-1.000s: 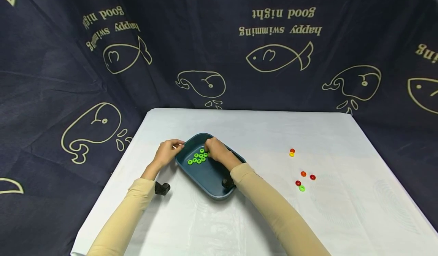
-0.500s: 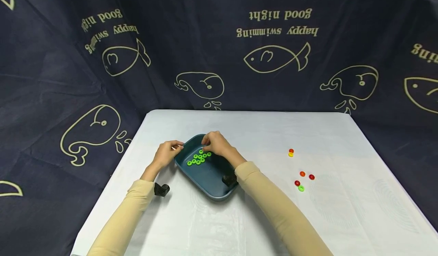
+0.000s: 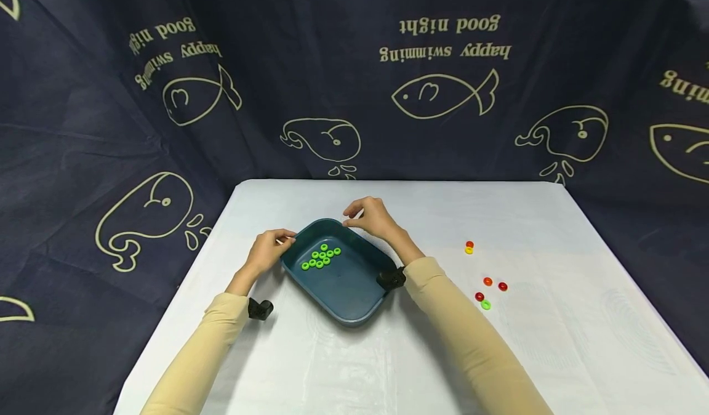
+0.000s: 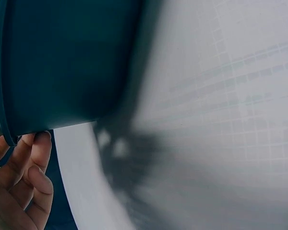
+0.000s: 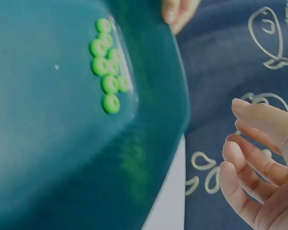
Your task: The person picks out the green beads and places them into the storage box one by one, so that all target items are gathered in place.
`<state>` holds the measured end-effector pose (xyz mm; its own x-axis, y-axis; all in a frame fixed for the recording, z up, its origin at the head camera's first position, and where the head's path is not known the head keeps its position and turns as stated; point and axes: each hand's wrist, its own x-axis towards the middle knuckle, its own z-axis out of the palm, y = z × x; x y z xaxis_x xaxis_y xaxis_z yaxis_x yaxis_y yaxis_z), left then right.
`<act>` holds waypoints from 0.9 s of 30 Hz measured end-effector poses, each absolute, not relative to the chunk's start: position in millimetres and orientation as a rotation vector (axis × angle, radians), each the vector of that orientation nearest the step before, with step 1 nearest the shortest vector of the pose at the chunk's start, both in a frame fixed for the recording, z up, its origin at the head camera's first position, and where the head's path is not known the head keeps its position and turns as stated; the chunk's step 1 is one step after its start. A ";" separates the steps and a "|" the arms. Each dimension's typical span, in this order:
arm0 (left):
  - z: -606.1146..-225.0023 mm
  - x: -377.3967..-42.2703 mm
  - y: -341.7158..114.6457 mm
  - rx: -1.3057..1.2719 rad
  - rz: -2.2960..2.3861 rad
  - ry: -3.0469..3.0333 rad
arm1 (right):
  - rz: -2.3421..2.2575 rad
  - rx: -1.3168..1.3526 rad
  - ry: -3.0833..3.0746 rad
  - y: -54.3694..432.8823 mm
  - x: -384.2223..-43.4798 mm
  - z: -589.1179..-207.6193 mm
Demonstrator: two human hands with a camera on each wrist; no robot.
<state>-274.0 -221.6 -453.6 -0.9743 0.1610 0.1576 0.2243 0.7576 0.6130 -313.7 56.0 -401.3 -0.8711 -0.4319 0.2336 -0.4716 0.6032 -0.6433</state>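
A dark teal plastic tray (image 3: 349, 289) with rounded corners stands on the white table. Inside, toward its far left end, several small green rings (image 3: 321, 256) lie flat in a tight triangular cluster. My left hand (image 3: 263, 253) pinches the tray's left corner; in the left wrist view its fingers (image 4: 40, 148) press the outer wall under the rim. Just above the far right rim is my right hand (image 3: 375, 219), fingers loosely bent and apart. The right wrist view shows this hand (image 5: 264, 163) holding nothing, beside the tray's edge.
To the right on the white table (image 3: 559, 242) lie loose rings: a red ring (image 3: 469, 244) touching a yellow ring (image 3: 469, 250), an orange ring (image 3: 487, 281), dark red rings (image 3: 503, 286) and a green ring (image 3: 485, 305). A dark printed curtain (image 3: 332, 58) hangs behind.
My right hand has lifted out of the tray and moved up and right to the far rim, its fingers loosening. The green rings now show uncovered. My left hand stays at the tray's corner.
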 end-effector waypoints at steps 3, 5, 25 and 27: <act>-454.2 -274.2 -221.9 -0.315 -1.013 -2.856 | 1.161 0.729 -2.737 72.4 -316.0 -398.9; -454.1 -274.1 -221.8 -0.314 -1.009 -2.857 | 1.195 0.679 -2.726 84.9 -316.9 -397.6; -454.7 -274.1 -224.3 -0.359 -1.033 -2.809 | 1.232 0.334 -2.722 203.5 -273.2 -412.4; -454.5 -273.5 -224.7 -0.380 -1.042 -2.792 | 1.221 0.316 -2.729 212.7 -266.4 -415.9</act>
<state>-273.5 -224.7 -454.5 -0.9587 0.1862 0.2151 0.2816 0.7288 0.6241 -266.4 212.7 -415.9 -0.9689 -0.1352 0.2071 -0.2445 0.6495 -0.7200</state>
